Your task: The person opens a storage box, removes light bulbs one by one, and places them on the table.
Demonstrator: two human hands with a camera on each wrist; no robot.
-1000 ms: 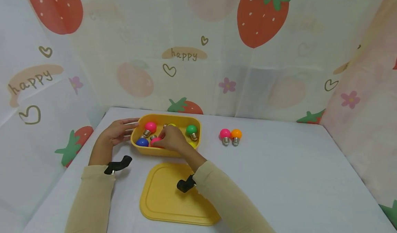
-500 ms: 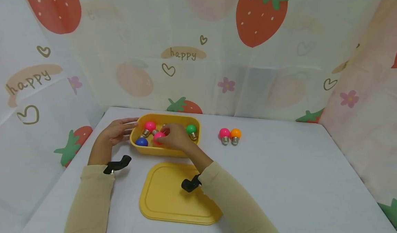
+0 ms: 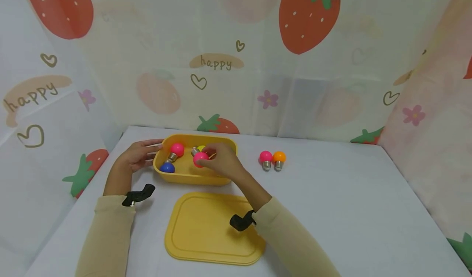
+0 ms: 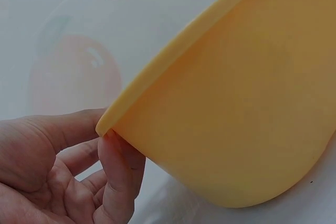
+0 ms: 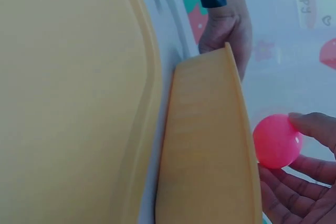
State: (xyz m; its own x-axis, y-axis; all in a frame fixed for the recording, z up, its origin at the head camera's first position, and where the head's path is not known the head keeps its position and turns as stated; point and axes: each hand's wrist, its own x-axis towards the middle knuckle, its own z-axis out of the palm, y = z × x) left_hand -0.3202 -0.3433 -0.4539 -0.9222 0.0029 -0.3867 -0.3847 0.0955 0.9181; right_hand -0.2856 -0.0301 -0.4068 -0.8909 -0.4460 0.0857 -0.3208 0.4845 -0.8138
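My right hand [image 3: 223, 162] pinches a pink light bulb [image 3: 200, 159] between thumb and fingers above the yellow box [image 3: 195, 180]. The right wrist view shows this round pink bulb [image 5: 277, 141] just beyond the box wall [image 5: 205, 145]. With its fingers fairly straight, my left hand [image 3: 140, 156] touches the left end of the box; in the left wrist view its fingertips [image 4: 113, 145] meet the rim [image 4: 152, 77]. Inside the box lie another pink bulb [image 3: 177, 150], a blue bulb [image 3: 167, 167] and a partly covered yellow bulb [image 3: 200, 148]. My right hand hides the box's right part.
A yellow lid [image 3: 214, 228] lies flat in front of the box, partly under my right sleeve. To the right of the box, a pink bulb [image 3: 266, 157] and an orange bulb [image 3: 279, 157] stand side by side on the white table [image 3: 350, 199].
My right hand has lifted the pink bulb from the box's front left and carried it rightward. The green bulb is now covered by that hand. My left hand stays at the rim.
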